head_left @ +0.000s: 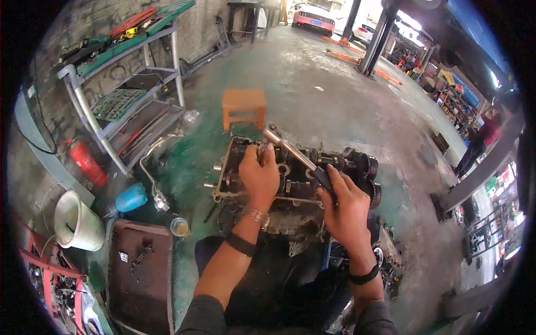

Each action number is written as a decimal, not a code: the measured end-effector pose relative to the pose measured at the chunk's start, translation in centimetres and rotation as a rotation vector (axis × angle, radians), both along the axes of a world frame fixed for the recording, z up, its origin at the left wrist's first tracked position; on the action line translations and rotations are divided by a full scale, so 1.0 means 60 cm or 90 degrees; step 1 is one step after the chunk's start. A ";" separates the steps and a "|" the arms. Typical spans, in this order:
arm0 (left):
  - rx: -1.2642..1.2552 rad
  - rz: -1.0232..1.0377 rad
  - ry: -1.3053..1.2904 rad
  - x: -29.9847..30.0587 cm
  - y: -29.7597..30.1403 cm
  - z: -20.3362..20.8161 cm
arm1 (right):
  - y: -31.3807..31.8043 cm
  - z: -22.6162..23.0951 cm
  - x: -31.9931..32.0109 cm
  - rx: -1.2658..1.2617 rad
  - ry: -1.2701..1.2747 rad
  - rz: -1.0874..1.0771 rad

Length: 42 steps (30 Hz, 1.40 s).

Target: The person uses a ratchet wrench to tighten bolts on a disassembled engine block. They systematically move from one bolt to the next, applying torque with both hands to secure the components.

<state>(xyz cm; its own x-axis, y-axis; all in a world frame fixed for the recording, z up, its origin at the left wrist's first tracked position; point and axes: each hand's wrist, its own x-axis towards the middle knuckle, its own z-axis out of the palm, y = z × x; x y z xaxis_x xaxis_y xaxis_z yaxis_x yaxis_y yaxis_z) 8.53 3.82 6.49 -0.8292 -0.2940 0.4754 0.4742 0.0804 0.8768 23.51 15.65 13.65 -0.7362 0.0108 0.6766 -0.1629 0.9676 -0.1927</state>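
My right hand (pixel 347 207) is wrapped round the black grip of a ratchet wrench (pixel 298 156), whose chrome shaft slants up and left. The wrench's head is just above the fingertips of my left hand (pixel 260 177). That hand is closed in a pinch, and whatever small thing it holds there is too hidden to name. Below both hands lies an engine cylinder head (pixel 296 188) with camshafts across it. Dark toothed gears (pixel 365 167) stand at its right end.
An orange stool (pixel 244 100) stands beyond the engine. To the left are a metal tool rack (pixel 124 131), a red fire extinguisher (pixel 86 162), a white bucket (pixel 78 222), a blue bottle (pixel 131 197), a small cup (pixel 179 226) and a brown tray (pixel 139 304). A person (pixel 479 142) is far right.
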 end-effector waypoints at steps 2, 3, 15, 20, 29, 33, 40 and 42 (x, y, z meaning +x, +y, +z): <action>-0.022 -0.036 -0.026 -0.015 -0.007 -0.003 | 0.014 0.002 -0.014 -0.007 0.004 0.020; 0.014 -0.046 -0.005 -0.025 -0.006 -0.004 | 0.020 0.003 -0.021 -0.012 0.006 0.031; 0.097 -0.154 -0.056 -0.036 -0.046 -0.008 | 0.062 0.042 -0.247 0.113 0.024 0.127; 0.132 -0.183 -0.040 -0.028 -0.051 0.000 | 0.015 0.041 -0.379 0.150 0.096 0.204; 0.111 -0.139 -0.028 -0.032 -0.051 -0.003 | -0.057 0.025 -0.472 0.073 0.119 0.338; 0.154 -0.172 -0.066 -0.032 -0.052 -0.001 | -0.048 0.018 -0.457 0.035 0.172 0.272; 0.140 -0.135 -0.047 -0.024 -0.046 0.006 | -0.021 0.014 -0.426 0.047 0.211 0.180; 0.166 -0.132 -0.075 -0.024 -0.041 0.006 | -0.020 0.013 -0.419 0.053 0.208 0.156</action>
